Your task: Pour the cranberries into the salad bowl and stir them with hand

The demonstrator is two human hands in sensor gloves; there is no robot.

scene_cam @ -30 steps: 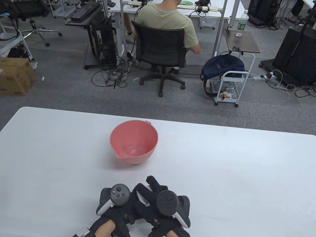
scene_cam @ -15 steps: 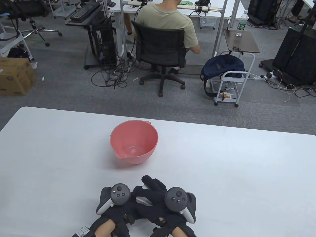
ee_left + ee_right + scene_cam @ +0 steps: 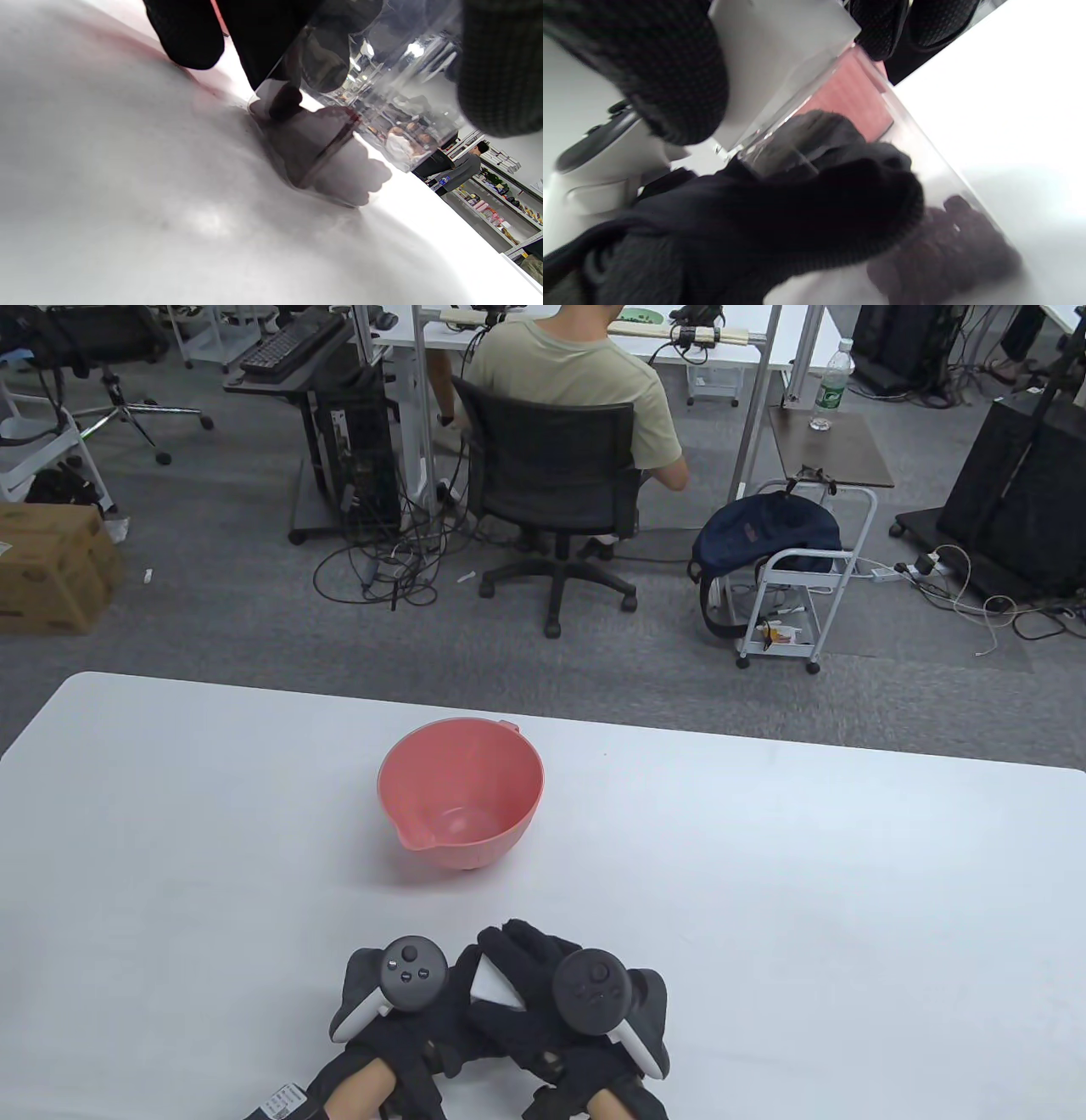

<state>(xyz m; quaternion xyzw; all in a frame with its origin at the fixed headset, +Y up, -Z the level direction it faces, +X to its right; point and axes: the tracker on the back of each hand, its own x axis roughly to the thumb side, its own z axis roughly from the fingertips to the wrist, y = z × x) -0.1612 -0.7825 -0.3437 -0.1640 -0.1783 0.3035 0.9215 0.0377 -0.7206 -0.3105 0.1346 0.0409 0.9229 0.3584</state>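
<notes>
White counter (image 3: 764, 899), pink salad bowl (image 3: 460, 791) sits centre, empty as far as the table view shows, spout facing near-left. Both hands are bunched at the near edge, well apart from the bowl: left hand (image 3: 399, 1010) and right hand (image 3: 556, 997), both curled round a clear container (image 3: 496, 984) with a white lid or label showing between them. Cranberries (image 3: 946, 250) are inside it, a dark clump at the bottom. Step in hand, my guess: getting the container open or gripped before the pour. To do it well: hold the body firm with one hand, keep it upright until it's over the bowl, then tip slowly over the rim so nothing bounces onto the counter. Views: table view gives the bowl position and gap but hides the container almost entirely under the gloves; right wrist view shows the berries and clear wall; left wrist view shows the container base (image 3: 322, 165) resting on the counter, tilted frame.
</notes>
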